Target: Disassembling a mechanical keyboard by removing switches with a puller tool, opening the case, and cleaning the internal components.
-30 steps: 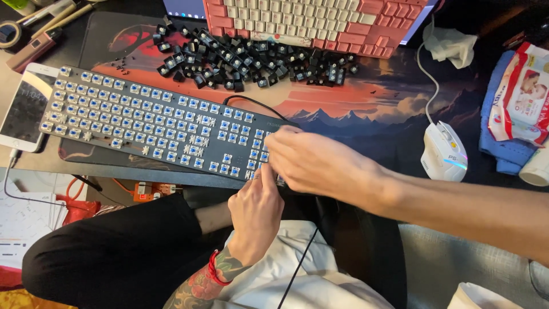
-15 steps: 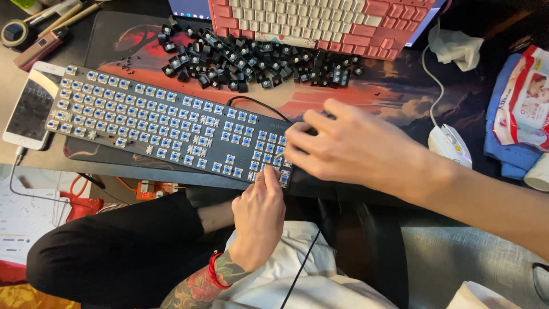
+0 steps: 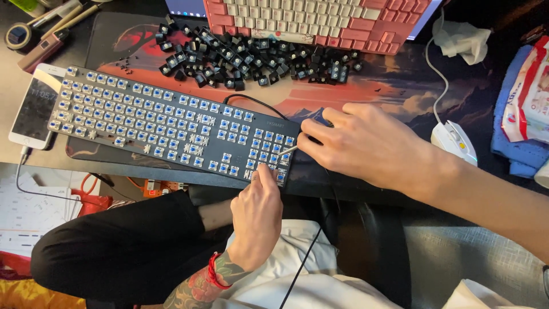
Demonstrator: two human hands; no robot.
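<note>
A black keyboard (image 3: pixel 171 123) with its keycaps off shows rows of blue switches and lies tilted across the desk mat. My left hand (image 3: pixel 257 220) comes up from below and grips the keyboard's front right corner, fingertips on the last switches. My right hand (image 3: pixel 366 146) reaches in from the right and rests just past the keyboard's right edge. Its fingers pinch a thin metal tool (image 3: pixel 289 150) whose tip points at the number-pad switches. A pile of loose black keycaps (image 3: pixel 246 57) lies behind the keyboard.
A pink and white keyboard (image 3: pixel 320 20) stands at the back. A white mouse (image 3: pixel 454 140) and its cable lie right of my hand, with a blue cloth (image 3: pixel 517 151) and a packet beyond. A phone (image 3: pixel 34 109) sits at the left edge, tape and pens behind it.
My right hand has slid rightwards off the number pad to the keyboard's right edge, uncovering the switches. My left hand has stayed on the front corner.
</note>
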